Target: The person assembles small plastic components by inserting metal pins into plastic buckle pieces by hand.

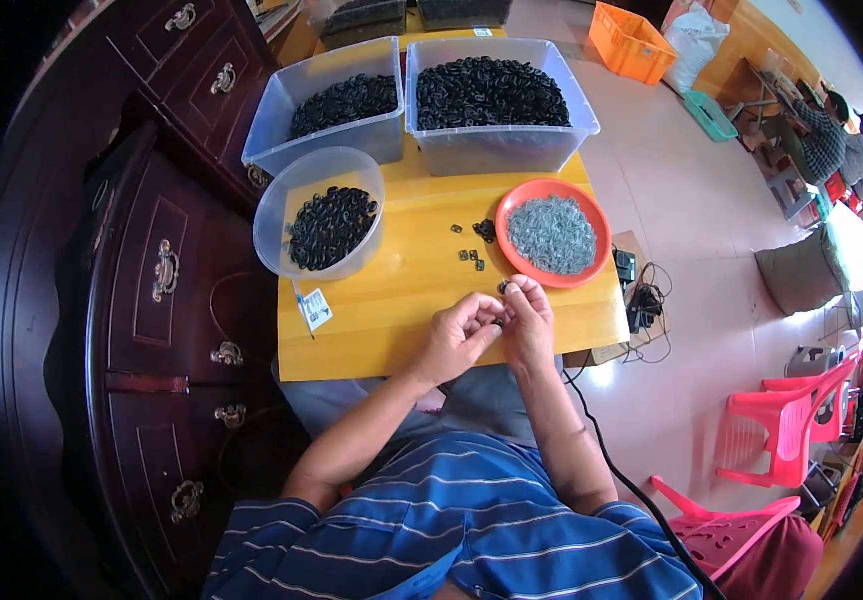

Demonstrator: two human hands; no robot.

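Close together over the near part of the yellow table (391,340), both my hands are closed with fingertips pinched. My left hand (459,335) grips a small black piece (497,323), mostly covered by the fingers. Between the thumb and forefinger of my right hand (529,325) is another small black buckle-like piece (502,287). Just beyond my hands lie several loose black pieces (472,256) and a small dark heap (485,232). To their right, an orange-red round tray (603,240) holds many clear small parts (551,235).
A round clear tub (269,225) of black rings stands at left. Two clear bins (326,148) of black parts fill the table's far side. Dark wooden drawers (161,270) flank the left. Cables (656,290), pink chairs (781,415) and an orange crate (631,45) are to the right.
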